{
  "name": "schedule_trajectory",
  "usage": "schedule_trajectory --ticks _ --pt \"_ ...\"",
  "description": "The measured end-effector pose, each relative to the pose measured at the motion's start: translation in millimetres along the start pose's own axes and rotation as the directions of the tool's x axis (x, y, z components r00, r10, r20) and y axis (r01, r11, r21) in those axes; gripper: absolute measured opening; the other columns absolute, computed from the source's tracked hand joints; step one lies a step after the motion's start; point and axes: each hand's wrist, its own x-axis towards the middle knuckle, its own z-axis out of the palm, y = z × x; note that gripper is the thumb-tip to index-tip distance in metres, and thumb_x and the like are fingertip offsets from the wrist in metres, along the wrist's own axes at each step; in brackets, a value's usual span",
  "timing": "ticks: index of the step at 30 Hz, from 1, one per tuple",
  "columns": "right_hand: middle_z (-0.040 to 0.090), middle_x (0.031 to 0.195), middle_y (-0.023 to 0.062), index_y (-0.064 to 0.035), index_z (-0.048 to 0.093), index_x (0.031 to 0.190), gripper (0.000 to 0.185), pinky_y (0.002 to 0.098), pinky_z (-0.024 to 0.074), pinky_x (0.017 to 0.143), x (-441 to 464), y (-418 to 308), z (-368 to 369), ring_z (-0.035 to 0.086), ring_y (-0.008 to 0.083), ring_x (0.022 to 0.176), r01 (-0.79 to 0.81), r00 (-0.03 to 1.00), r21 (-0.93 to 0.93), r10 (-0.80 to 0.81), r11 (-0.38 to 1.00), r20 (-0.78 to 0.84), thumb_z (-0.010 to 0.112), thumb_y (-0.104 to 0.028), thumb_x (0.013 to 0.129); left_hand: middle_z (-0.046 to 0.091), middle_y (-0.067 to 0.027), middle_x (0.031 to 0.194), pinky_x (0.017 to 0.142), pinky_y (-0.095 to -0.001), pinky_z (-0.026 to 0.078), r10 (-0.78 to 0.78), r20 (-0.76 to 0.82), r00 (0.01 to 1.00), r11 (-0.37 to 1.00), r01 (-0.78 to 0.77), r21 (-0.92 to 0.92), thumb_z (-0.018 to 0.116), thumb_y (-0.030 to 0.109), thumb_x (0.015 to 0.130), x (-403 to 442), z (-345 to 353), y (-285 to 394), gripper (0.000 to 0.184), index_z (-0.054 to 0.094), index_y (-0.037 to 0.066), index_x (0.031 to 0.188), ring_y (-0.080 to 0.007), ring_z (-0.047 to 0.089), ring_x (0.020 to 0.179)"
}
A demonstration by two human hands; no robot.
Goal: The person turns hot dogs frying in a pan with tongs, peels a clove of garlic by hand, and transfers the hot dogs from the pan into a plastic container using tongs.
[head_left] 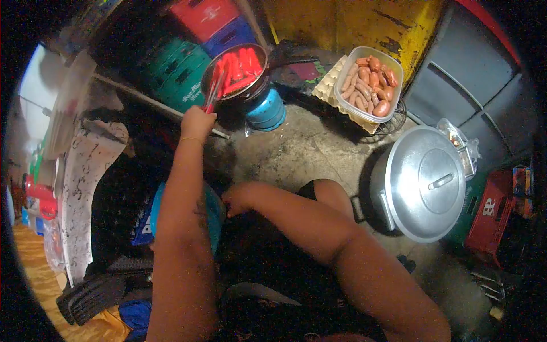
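Gripping tongs [214,91] w/ L hand [198,122], fingers wrapped round handle; red sausages [245,61] in pan [266,64] by tips. Best pinch lightly, 1 at a time, wrist clear of rim. R hand [237,198]: can't tell fingers.

One round dark frying pan [265,64] and one pair of red-handled metal tongs [213,91] lie toward eleven o'clock; one turquoise metal canister [266,112], twelve; one clear rectangular plastic tub [364,117], two; one round silver metal pot [383,191], three.
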Motion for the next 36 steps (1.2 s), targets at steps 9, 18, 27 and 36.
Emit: schedule_trajectory --ticks 9,18,27,36 --pt "0.066 0.12 0.0162 -0.0136 0.064 0.125 0.051 0.0506 0.0487 0.094 2.0 1.1 -0.8 0.061 0.0384 0.112 -0.007 1.0 0.002 0.007 1.0 0.021 0.072 -0.041 0.082 0.068 -0.0281 0.101 0.086 -0.0496 0.052 0.031 -0.014 0.999 0.995 -0.029 0.098 0.074 0.035 0.078 10.2 -0.2 -7.0 0.042 0.069 -0.004 0.094 -0.044 0.066 0.098" --pt "0.068 0.117 0.0171 -0.0115 0.065 0.122 0.049 0.0506 0.0494 0.093 2.5 0.6 -2.5 0.063 0.0379 0.11 0.04 0.998 -0.011 -0.039 0.999 0.044 0.07 -0.041 0.083 0.068 -0.0288 0.102 0.085 -0.0509 0.052 -0.017 -0.013 1.0 0.992 0.019 0.126 0.069 0.047 0.084 20.2 -3.8 -5.2 0.052 0.069 -0.003 0.096 -0.0448 0.065 0.099" --pt "0.069 0.114 0.0169 -0.0113 0.064 0.122 0.05 0.0501 0.05 0.092 -13.9 -9.0 -14.1 0.064 0.038 0.108 -0.006 0.999 -0.031 0.008 0.999 0.04 0.07 -0.042 0.083 0.067 -0.0287 0.106 0.088 -0.0493 0.052 0.013 0.013 1.0 0.985 -0.015 0.17 0.069 0.03 0.084 19.7 0.8 4.4 0.036 0.066 -0.002 0.1 -0.0436 0.065 0.102" --pt "0.067 0.117 0.0163 -0.011 0.063 0.122 0.053 0.0502 0.0499 0.091 -7.8 0.4 -5.7 0.062 0.0379 0.11 -0.017 1.0 -0.02 0.016 1.0 -0.016 0.071 -0.045 0.082 0.068 -0.0273 0.104 0.089 -0.0491 0.051 0.038 -0.013 0.999 0.995 -0.036 0.092 0.07 0.026 0.082 -2.8 -14.3 11.2 0.037 0.063 -0.003 0.104 -0.0436 0.064 0.102"
